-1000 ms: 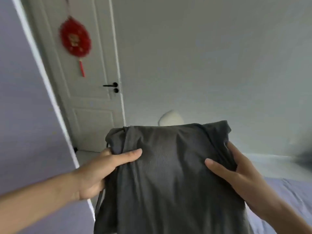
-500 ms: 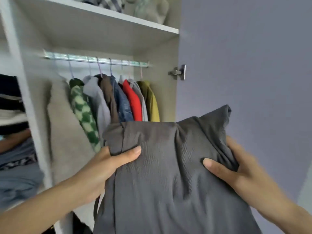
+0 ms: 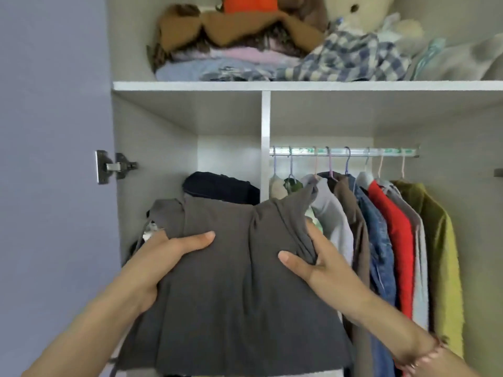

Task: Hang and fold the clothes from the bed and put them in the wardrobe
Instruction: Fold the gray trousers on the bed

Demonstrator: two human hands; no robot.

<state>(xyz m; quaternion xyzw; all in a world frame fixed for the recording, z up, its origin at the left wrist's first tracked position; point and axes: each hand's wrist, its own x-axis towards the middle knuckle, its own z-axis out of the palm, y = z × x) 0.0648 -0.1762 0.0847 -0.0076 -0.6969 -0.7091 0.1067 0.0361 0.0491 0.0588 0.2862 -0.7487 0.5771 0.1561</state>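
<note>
So the wardrobe (image 3: 265, 115) fills pretty much the whole view, white inside, with a lilac door (image 3: 51, 159) swung open on the left and a metal hinge (image 3: 114, 166) on it. A vertical divider (image 3: 266, 148) splits the lower part in two. Up top, the long shelf (image 3: 299, 85) is stacked with folded stuff: a brown fuzzy thing, pinkish and blue layers, a blue plaid piece (image 3: 351, 58), plus a cream plush toy (image 3: 359, 12) at the back.

On the right side there's a rail (image 3: 343, 151) with a row of hung clothes: light grey, brown, denim, a red top (image 3: 392, 235), grey, then an olive-yellow jacket (image 3: 432, 254) at the end.

Front and centre is the folded grey garment (image 3: 231, 281), held up right in front of the left compartment, its top edge overlapping a dark navy pile (image 3: 220, 187) sitting in there. Can't tell if it's touching that pile or just in front of it.

The left hand (image 3: 166, 257) is clamped on the garment's left edge, thumb lying flat across the front. The right hand (image 3: 315, 262) grips the right edge the same way, thumb on top, fingers bunched into the fabric. A bracelet (image 3: 424, 355) shows on the right wrist.
</note>
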